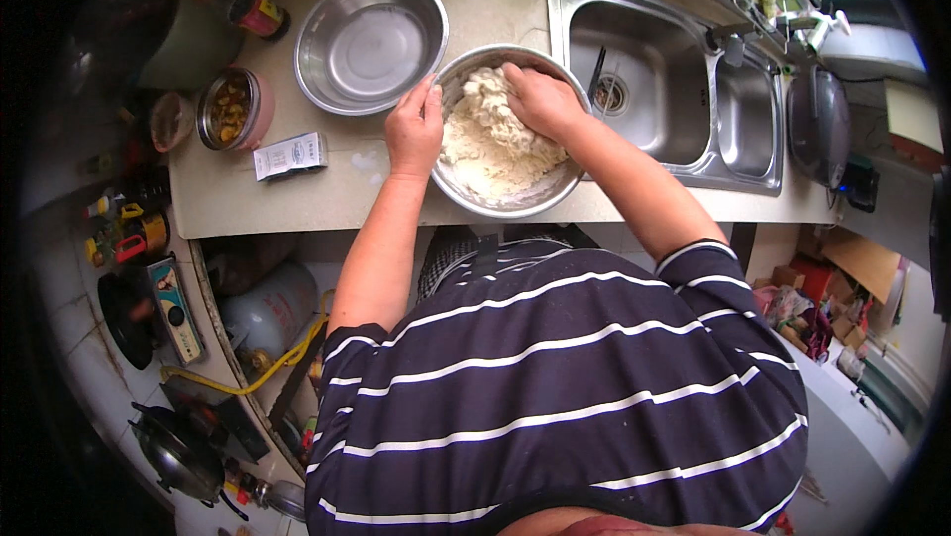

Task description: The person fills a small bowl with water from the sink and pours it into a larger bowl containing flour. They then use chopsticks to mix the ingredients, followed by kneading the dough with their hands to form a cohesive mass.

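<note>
A steel mixing bowl [507, 207] stands at the counter's front edge, with shaggy, pale dough [490, 145] and loose floury bits inside. My right hand [540, 100] is down in the bowl's far right side, its fingers curled into the dough and partly hidden by it. At the left rim, my left hand [414, 130] grips the bowl, fingertips pointing up along its edge. Just beyond that hand sits a wider steel basin [371, 46].
To the right is a double steel sink [649, 70] with a dark utensil in it. Leftward on the counter are a small box [290, 156], a pink-sided food container [260, 112] and a dark sauce bottle [260, 15]. A gas stove [176, 310] lies farther left.
</note>
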{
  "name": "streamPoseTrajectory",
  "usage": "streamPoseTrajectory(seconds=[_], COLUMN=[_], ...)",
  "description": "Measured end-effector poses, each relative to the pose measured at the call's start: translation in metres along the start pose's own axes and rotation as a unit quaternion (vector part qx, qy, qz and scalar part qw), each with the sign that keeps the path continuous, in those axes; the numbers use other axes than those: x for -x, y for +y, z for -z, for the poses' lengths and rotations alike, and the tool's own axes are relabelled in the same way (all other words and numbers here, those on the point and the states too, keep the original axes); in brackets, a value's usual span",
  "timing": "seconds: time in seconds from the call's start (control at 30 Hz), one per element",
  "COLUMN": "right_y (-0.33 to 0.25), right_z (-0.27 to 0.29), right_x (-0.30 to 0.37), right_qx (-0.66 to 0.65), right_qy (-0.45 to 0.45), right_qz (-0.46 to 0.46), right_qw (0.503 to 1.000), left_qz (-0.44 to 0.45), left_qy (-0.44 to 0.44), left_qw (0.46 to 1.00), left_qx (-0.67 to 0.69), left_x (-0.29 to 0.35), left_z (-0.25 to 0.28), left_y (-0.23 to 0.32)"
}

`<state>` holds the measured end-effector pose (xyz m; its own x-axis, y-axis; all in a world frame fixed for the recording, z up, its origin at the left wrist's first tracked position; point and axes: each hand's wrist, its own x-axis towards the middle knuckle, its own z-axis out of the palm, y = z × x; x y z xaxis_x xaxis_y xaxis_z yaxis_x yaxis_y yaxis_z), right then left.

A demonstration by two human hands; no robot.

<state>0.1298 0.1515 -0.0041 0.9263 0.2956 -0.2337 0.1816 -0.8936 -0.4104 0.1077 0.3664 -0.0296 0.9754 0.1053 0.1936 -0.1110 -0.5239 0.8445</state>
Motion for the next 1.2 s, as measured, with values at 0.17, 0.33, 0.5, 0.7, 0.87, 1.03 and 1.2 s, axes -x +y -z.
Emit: streamPoseTrajectory(seconds=[0.17,0.33,0.5,0.7,0.87,1.03,1.2], right_y=[0.005,-0.033,-0.051,-0.047,-0.016,0.019,0.021], right_z=[0.024,0.004,-0.023,-0.039,-0.011,0.034,0.027], right_x=[0.064,0.065,0.03,0.014,0.006,0.038,0.038], right_qx=[0.093,0.122,0.126,-0.003,-0.126,-0.347,0.038], right_qy=[-0.052,-0.233,-0.218,-0.04,0.01,-0.106,-0.126], right_qz=[0.104,0.194,0.158,-0.005,-0.12,-0.096,-0.023], right_qw=[0.989,0.945,0.955,0.999,0.985,0.927,0.991], left_qz=[0.002,0.007,0.019,0.007,-0.019,-0.006,-0.007], left_qy=[0.035,0.026,0.001,-0.024,-0.012,0.0,0.021], left_qw=[0.999,0.999,1.0,1.0,1.0,1.0,1.0], left_qx=[0.025,0.017,0.019,0.018,0.001,-0.006,-0.003], left_x=[0.002,0.002,0.002,-0.004,-0.006,-0.005,-0.002], left_z=[-0.002,-0.004,-0.006,-0.004,-0.005,-0.007,-0.008], left_y=[0.003,0.003,0.002,-0.003,-0.003,-0.004,-0.005])
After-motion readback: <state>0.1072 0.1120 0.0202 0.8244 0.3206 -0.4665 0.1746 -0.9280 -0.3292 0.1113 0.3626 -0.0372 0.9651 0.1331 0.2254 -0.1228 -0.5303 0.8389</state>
